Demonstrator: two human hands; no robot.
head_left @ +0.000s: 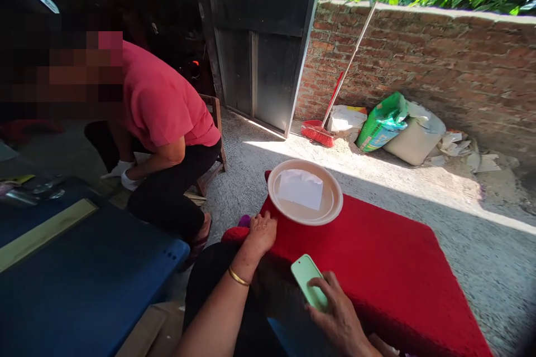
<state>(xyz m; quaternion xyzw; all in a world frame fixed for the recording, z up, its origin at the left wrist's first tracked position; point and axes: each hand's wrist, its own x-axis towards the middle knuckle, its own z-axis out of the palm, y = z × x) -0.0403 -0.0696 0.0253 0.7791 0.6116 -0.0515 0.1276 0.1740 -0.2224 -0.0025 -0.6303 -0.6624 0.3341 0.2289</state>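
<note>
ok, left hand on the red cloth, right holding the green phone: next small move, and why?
Probably slide the left hand forward to the rim of the white plate. It rests flat on the red cloth just short of the plate, which holds a white paper. The right hand is occupied, its grip closed on the green phone.

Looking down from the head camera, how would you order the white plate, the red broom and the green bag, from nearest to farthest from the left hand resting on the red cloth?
From the left hand:
1. White plate, just beyond and right of it on the red cloth, with a white paper on it.
2. Red broom, farther back, leaning on the brick wall.
3. Green bag, right of the broom, by the wall.
</note>
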